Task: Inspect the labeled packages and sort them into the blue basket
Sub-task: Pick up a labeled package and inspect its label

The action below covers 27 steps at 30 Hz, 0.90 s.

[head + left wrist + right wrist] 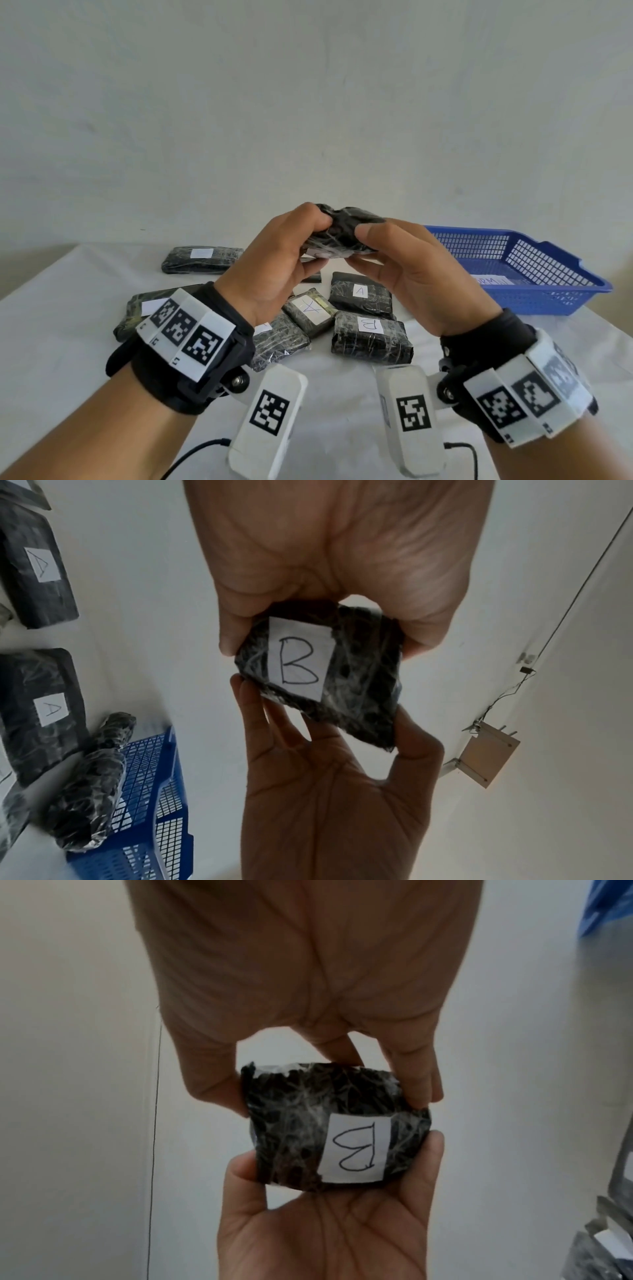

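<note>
I hold a small black plastic-wrapped package (337, 233) up above the table with both hands. My left hand (310, 233) grips its left end and my right hand (368, 248) pinches its right end, thumb on top and fingers beneath. Both wrist views show a white label marked B on the package (325, 674) (335, 1131). The blue mesh basket (534, 298) stands on the table at the right, with a white sheet (493, 281) lying inside it. Several more wrapped packages lie below my hands, among them one marked A (359, 294) and one marked B (371, 337).
A white cloth covers the table (68, 342), which stands against a pale wall. Further packages lie at the back left (202, 258) and near my left wrist (137, 308). In the left wrist view, a rolled package (92, 777) lies next to the basket (150, 804).
</note>
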Motion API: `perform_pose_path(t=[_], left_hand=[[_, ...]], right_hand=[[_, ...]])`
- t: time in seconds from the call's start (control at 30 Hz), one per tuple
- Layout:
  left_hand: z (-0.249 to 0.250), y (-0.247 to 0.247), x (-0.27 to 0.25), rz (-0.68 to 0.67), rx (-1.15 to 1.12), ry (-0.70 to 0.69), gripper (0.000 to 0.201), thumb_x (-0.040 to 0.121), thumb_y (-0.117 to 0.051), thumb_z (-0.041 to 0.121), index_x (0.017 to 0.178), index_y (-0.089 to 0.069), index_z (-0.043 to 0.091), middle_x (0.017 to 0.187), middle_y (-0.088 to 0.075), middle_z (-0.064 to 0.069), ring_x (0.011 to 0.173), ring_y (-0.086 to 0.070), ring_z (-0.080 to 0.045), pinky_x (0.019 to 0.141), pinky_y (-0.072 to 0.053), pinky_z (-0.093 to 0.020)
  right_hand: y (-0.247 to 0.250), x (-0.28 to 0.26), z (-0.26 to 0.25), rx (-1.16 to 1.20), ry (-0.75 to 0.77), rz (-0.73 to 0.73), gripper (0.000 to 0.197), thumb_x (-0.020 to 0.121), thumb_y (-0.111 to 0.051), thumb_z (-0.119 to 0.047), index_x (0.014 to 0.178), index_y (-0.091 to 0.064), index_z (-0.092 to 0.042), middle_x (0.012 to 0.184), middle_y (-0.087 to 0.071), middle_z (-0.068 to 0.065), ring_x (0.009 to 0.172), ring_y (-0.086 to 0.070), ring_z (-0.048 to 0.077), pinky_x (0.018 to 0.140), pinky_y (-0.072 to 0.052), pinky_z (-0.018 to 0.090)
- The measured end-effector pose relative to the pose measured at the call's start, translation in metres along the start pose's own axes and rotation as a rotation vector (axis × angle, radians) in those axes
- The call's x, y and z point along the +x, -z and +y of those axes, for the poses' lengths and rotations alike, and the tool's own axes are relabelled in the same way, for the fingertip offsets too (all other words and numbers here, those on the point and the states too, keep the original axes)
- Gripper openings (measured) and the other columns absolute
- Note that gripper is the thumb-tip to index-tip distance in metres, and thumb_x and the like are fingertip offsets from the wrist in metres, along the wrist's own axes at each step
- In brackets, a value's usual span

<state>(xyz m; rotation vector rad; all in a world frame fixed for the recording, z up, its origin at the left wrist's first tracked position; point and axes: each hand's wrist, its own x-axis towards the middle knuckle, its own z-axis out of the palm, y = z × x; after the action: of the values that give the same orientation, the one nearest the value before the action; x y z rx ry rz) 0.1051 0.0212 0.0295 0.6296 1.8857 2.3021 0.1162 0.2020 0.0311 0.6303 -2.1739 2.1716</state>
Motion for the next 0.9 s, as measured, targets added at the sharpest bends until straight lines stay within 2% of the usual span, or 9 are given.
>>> perform_pose_path(t=[0.13, 0.27, 0.43, 0.53, 0.6, 0.67, 0.77, 0.83, 0.9], left_hand=[[0.001, 0.001, 0.0, -0.025, -0.058, 0.001, 0.019, 0.074, -0.067, 0.045, 0.074, -0.081, 0.033, 0.088, -0.072, 0.006, 0.099, -0.061, -0.017, 0.101, -0.048, -0.04], [-0.003, 0.004, 0.003, 0.018, -0.112, 0.009, 0.027, 0.08, -0.056, 0.039, 0.07, -0.08, 0.029, 0.086, -0.072, 0.003, 0.096, -0.063, -0.017, 0.101, -0.051, -0.04], [-0.007, 0.004, 0.003, 0.053, -0.118, -0.027, 0.022, 0.079, -0.062, 0.039, 0.07, -0.078, 0.027, 0.086, -0.069, 0.003, 0.094, -0.061, -0.016, 0.096, -0.048, -0.036], [-0.01, 0.007, 0.006, 0.088, -0.034, -0.098, 0.038, 0.066, -0.068, 0.044, 0.094, -0.076, 0.02, 0.099, -0.068, -0.002, 0.1, -0.059, -0.016, 0.098, -0.048, -0.035], [-0.012, 0.011, 0.006, 0.063, 0.045, -0.151, 0.062, 0.064, -0.068, 0.046, 0.119, -0.067, 0.017, 0.111, -0.066, -0.004, 0.101, -0.065, -0.011, 0.096, -0.053, -0.03], [-0.013, 0.015, 0.005, 0.014, 0.1, -0.138, 0.08, 0.065, -0.073, 0.046, 0.138, -0.055, 0.017, 0.123, -0.064, -0.003, 0.108, -0.068, -0.01, 0.102, -0.053, -0.035], [-0.012, 0.017, 0.006, 0.002, 0.078, -0.023, 0.103, 0.07, -0.082, 0.056, 0.157, -0.036, 0.025, 0.139, -0.065, 0.003, 0.125, -0.063, -0.019, 0.118, -0.041, -0.051], [-0.01, 0.017, 0.007, 0.009, 0.119, -0.01, 0.087, 0.081, -0.083, 0.05, 0.153, -0.044, 0.019, 0.13, -0.073, 0.004, 0.119, -0.069, -0.017, 0.109, -0.051, -0.043], [-0.01, 0.016, 0.009, 0.023, 0.179, -0.059, 0.05, 0.087, -0.077, 0.028, 0.132, -0.062, 0.013, 0.112, -0.079, 0.001, 0.104, -0.074, -0.013, 0.088, -0.06, -0.031]], right_hand=[[0.004, 0.003, 0.0, 0.028, 0.001, 0.031, 0.036, 0.073, -0.07, -0.04, 0.097, -0.082, -0.015, 0.111, -0.079, 0.008, 0.115, -0.07, 0.027, 0.111, -0.051, 0.044], [0.005, 0.003, 0.001, 0.039, -0.046, -0.025, 0.035, 0.075, -0.071, -0.044, 0.098, -0.084, -0.021, 0.112, -0.079, 0.002, 0.111, -0.069, 0.016, 0.112, -0.048, 0.04], [0.003, 0.007, 0.004, 0.07, -0.018, 0.006, 0.042, 0.076, -0.07, -0.042, 0.104, -0.079, -0.011, 0.113, -0.077, 0.005, 0.115, -0.068, 0.017, 0.113, -0.048, 0.042], [0.001, 0.008, 0.001, 0.238, -0.075, 0.002, 0.056, 0.085, -0.073, -0.04, 0.119, -0.066, 0.004, 0.117, -0.069, 0.014, 0.114, -0.063, 0.026, 0.113, -0.046, 0.048], [-0.001, 0.009, -0.004, 0.235, -0.126, 0.015, 0.042, 0.093, -0.07, -0.032, 0.114, -0.066, 0.004, 0.11, -0.074, 0.015, 0.107, -0.067, 0.027, 0.105, -0.053, 0.046], [-0.001, 0.01, -0.005, 0.204, -0.142, 0.054, 0.042, 0.089, -0.068, -0.021, 0.118, -0.065, 0.01, 0.113, -0.075, 0.023, 0.102, -0.069, 0.031, 0.093, -0.057, 0.042], [0.003, 0.01, 0.0, 0.2, -0.087, 0.205, 0.072, 0.077, -0.075, -0.004, 0.144, -0.049, 0.005, 0.124, -0.069, 0.026, 0.101, -0.074, 0.032, 0.084, -0.062, 0.039], [0.002, 0.009, 0.0, 0.015, 0.023, 0.232, 0.052, 0.085, -0.072, 0.006, 0.136, -0.061, -0.002, 0.115, -0.076, 0.018, 0.101, -0.076, 0.031, 0.089, -0.063, 0.042], [0.001, 0.007, 0.0, -0.193, 0.109, 0.247, 0.034, 0.092, -0.07, 0.007, 0.122, -0.07, -0.009, 0.108, -0.079, 0.01, 0.103, -0.077, 0.027, 0.093, -0.062, 0.046]])
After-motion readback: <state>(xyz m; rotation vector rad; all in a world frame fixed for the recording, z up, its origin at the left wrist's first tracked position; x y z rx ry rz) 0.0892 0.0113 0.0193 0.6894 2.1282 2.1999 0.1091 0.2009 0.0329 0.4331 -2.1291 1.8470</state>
